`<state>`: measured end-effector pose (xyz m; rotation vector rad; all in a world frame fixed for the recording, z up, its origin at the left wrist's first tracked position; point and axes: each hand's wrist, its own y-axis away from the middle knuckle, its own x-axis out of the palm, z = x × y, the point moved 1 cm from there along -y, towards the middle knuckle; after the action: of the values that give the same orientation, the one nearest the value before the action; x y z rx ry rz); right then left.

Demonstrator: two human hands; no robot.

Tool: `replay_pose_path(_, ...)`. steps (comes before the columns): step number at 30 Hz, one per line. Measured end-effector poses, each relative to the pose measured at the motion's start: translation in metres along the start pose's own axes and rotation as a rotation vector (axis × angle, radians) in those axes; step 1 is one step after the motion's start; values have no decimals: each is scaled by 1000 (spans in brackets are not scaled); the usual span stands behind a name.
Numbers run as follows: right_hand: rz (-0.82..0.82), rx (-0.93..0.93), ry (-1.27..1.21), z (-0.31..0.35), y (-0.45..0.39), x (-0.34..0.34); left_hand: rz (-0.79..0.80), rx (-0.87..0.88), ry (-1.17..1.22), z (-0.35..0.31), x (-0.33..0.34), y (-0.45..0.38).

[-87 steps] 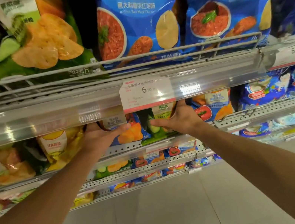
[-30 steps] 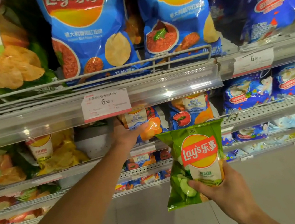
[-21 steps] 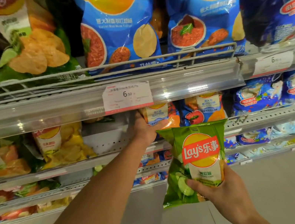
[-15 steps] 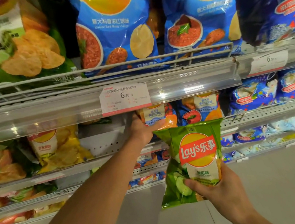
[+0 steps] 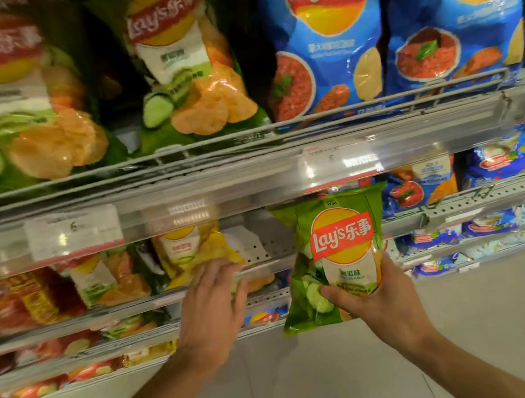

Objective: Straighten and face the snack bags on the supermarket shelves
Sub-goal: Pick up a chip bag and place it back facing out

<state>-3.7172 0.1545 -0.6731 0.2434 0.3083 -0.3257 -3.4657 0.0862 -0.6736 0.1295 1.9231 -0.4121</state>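
My right hand (image 5: 376, 297) grips a small green Lay's cucumber bag (image 5: 336, 252) by its lower half and holds it upright in front of the second shelf (image 5: 265, 267), label toward me. My left hand (image 5: 214, 304) hangs in front of that shelf's edge with fingers spread and relaxed, just below a small yellow Lay's bag (image 5: 189, 249); it holds nothing. An open gap (image 5: 254, 242) on the shelf lies between the yellow bag and the green bag.
Large green bags (image 5: 184, 69) and blue bags (image 5: 327, 31) stand on the upper shelf behind a wire rail (image 5: 244, 139). A clear price strip (image 5: 219, 199) runs below. Small blue bags (image 5: 422, 186) fill the right side; lower shelves and pale floor lie beneath.
My left hand has let go of the small blue-and-orange bag and pulled back and left to the shelf edge. The view has shifted left. My right hand still holds the green bag.
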Motion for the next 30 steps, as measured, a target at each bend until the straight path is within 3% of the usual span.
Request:
replay_pose_path(4, 12, -61, 57, 24, -12, 36, 18, -69, -244, 34, -22, 20)
replay_pose_path(11, 22, -175, 83, 57, -63, 70, 156, -135, -374, 53, -30, 17)
replay_pose_path(18, 39, -129, 167, 53, -113, 91, 272, -194, -446, 53, -28, 16)
replay_pose_path(30, 3, -95, 224, 34, -133, 98, 292, -295, -466, 53, -22, 16)
